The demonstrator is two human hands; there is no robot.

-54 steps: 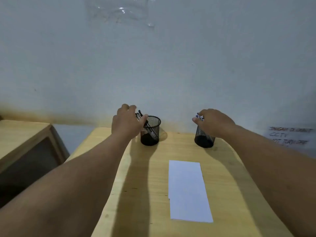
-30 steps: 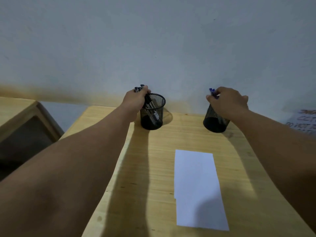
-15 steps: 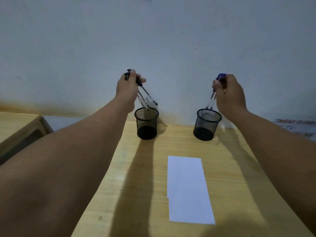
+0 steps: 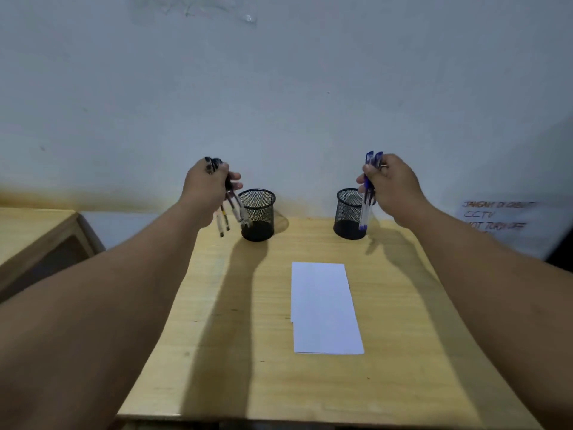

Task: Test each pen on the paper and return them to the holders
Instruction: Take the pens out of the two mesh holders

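Seen from above and behind two outstretched bare forearms, over a pale wooden tabletop (image 4: 235,352) against a grey-white wall.

Left hand (image 4: 204,187), left of centre frame, raised above the tabletop, fingers (image 4: 233,177) curled round a bunch of black-capped pens (image 4: 231,209); caps poking out above the knuckles, barrels hanging down and fanning out below the palm, tips just left of a black mesh holder (image 4: 258,215) and outside it.

Right hand (image 4: 392,187), right of centre, likewise raised, fingers (image 4: 362,180) and thumb pinching a bunch of blue-capped pens (image 4: 367,197) near the top; blue caps above the fingertips, clear barrels pointing straight down in front of a second black mesh holder (image 4: 348,214), outside its rim.

White sheet of paper (image 4: 325,308) flat on the tabletop, lower centre of frame, nearer than both holders, well apart from both hands.

Handwritten notice (image 4: 496,217) on the wall at far right, blurred.
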